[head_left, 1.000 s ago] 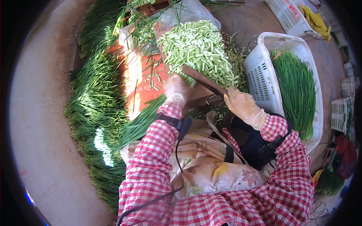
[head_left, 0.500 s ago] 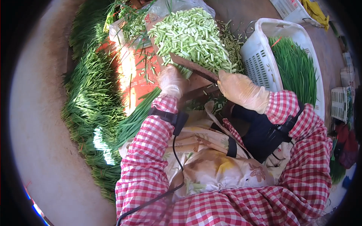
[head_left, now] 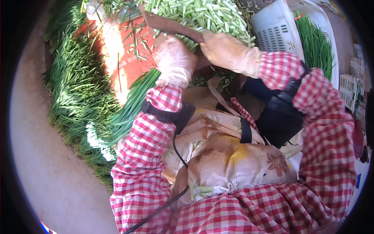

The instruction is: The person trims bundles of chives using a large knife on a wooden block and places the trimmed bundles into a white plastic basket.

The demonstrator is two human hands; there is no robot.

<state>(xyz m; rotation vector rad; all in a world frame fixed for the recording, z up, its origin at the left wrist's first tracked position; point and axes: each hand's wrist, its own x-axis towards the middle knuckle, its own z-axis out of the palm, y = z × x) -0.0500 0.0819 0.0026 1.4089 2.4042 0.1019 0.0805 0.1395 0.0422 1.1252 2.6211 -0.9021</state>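
My left hand [head_left: 174, 60], in a thin pale glove, is closed round a bundle of long green stalks [head_left: 134, 103] that look like garlic chives. Their leafy ends trail out behind the wrist, and a few cut ends [head_left: 188, 42] poke out on the other side. In my gloved right hand [head_left: 230, 50] is the handle of a wide knife, mostly hidden by the fingers. Its dark, brownish blade [head_left: 167, 24] points up and left, just beyond my left hand. Behind the blade lies a heap of short, pale green cut pieces [head_left: 210, 15].
A deep pile of green stalks [head_left: 74, 101] runs along the left, beside a red surface [head_left: 130, 50] strewn with scraps. At the right stands a white slotted basket [head_left: 274, 29] holding upright green leaves [head_left: 317, 43]. A black cable [head_left: 179, 156] hangs from my left forearm.
The view has tilted, so the heap, basket and both hands sit higher in the picture. Both grips stay the same, with the knife still beside the bundle's cut end.
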